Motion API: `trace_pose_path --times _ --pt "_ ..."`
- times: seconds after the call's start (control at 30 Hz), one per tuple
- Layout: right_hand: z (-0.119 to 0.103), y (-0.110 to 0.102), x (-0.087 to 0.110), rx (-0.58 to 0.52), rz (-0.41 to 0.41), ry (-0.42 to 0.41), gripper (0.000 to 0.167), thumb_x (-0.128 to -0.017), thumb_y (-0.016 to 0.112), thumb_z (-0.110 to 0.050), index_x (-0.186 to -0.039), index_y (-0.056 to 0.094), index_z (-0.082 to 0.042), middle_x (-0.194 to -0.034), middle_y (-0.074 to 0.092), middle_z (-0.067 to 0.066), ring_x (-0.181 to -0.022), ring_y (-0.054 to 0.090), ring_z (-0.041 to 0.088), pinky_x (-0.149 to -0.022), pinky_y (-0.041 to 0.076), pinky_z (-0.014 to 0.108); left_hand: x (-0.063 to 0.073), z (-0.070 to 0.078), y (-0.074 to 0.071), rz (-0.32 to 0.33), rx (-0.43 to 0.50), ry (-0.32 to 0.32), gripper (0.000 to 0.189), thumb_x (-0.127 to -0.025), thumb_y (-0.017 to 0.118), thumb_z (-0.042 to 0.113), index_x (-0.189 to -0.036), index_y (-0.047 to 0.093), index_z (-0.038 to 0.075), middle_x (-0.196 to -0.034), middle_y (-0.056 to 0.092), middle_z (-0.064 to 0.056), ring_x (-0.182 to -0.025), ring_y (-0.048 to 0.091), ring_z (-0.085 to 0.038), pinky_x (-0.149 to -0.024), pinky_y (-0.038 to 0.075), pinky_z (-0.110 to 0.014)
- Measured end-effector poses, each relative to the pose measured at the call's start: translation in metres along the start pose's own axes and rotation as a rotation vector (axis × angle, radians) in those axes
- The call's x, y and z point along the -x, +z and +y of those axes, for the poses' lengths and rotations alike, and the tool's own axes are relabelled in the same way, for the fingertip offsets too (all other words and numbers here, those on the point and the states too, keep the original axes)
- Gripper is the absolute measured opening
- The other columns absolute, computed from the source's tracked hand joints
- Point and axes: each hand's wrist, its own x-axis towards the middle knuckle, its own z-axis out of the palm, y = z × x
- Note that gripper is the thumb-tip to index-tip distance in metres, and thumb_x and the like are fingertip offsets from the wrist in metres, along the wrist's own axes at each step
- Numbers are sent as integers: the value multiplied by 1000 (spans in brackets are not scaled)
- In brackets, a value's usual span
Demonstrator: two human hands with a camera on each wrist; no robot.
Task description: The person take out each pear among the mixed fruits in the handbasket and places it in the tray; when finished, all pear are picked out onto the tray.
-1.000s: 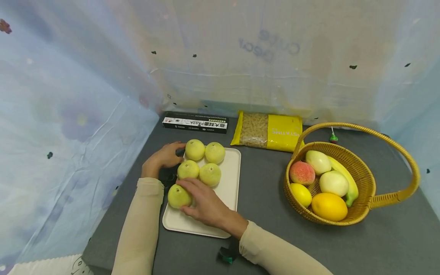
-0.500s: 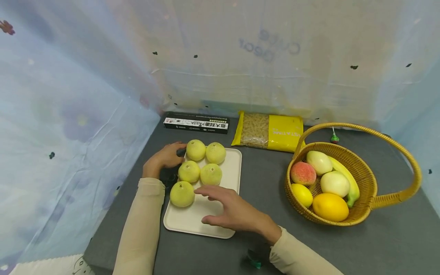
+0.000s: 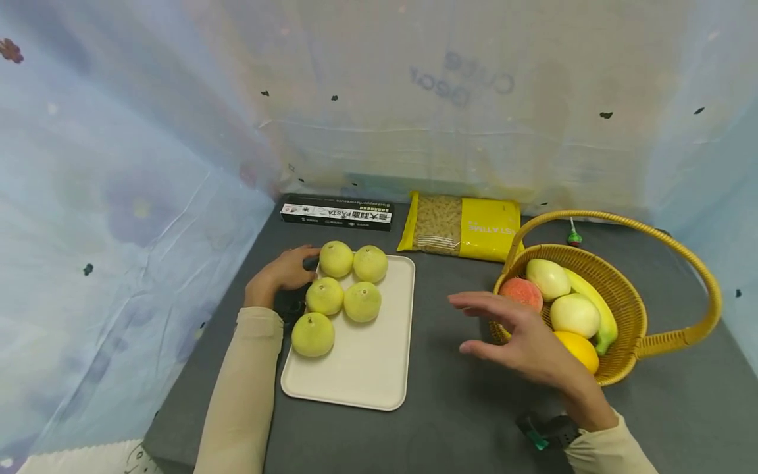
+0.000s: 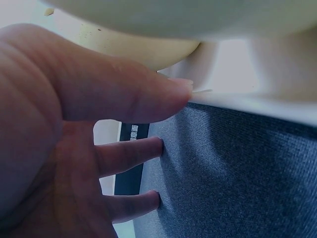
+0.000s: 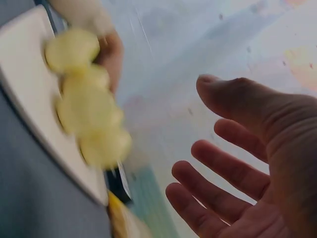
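the left hand (image 3: 287, 268) is at the left edge of a cream tray (image 3: 361, 362), its thumb at the rim and its fingers wide of the thumb, two fingertips against the grey tabletop (image 3: 456, 421). five round yellow-green fruits (image 3: 312, 335) sit on the left side of the tray: two at the far end, two in the middle row and one nearer the person. the left hand is just beside the far left one.

the right hand (image 3: 527, 339) is held well apart from the tray, in front of the left part of a wicker basket (image 3: 630, 296). its fingers are spread, thumb wide of the rest, with nothing in them.

in the basket are a red peach (image 3: 521, 294), two pale green fruits (image 3: 574, 316), a banana (image 3: 592, 306) and an orange-yellow fruit (image 3: 580, 352) partly covered by the hand. behind the tray lie a black box (image 3: 336, 212) and, right of it, a yellow bag of pasta (image 3: 462, 227). a printed cloth (image 3: 414, 99) hangs behind the tabletop.
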Motion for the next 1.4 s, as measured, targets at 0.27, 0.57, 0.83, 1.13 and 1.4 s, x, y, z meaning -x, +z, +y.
trace_pose_path --times 0.27,0.57,0.83,1.13,1.4 --pt "12 -57 28 287 103 27 70 -83 94 -1 -146 72 -22 -141 72 -11 -122 68 -2 -100 53 8 -2 -1 2 0 -19 0 71 -107 64 20 -172 38 12 -181 20 -26 -164 13 -61 -127 18 -81" --pt "30 -93 52 604 107 60 62 -78 100 -17 -136 77 -24 -128 79 -8 -108 70 -1 -95 44 1 -2 -2 1 6 -15 4 71 -106 65 20 -172 38 12 -181 20 -26 -164 15 -59 -128 19 -80" --pt "38 -110 59 692 -56 207 58 -84 96 -19 -138 75 -22 -131 79 -2 -112 73 22 -89 57 24 -3 -3 0 4 -18 3 71 -106 65 20 -172 39 11 -181 20 -26 -164 14 -61 -128 19 -81" --pt "47 -119 60 699 -250 304 58 -80 82 8 -136 74 -4 -141 70 24 -129 63 52 -94 58 66 -2 -2 1 1 -28 6 71 -106 65 20 -172 39 12 -180 22 -27 -163 17 -60 -128 20 -80" --pt "56 -117 59 747 -236 310 64 -73 74 17 -133 75 -3 -144 65 29 -128 60 59 -89 59 63 -1 -2 1 3 -23 4 71 -106 65 21 -172 39 13 -180 22 -26 -164 17 -59 -128 20 -80"
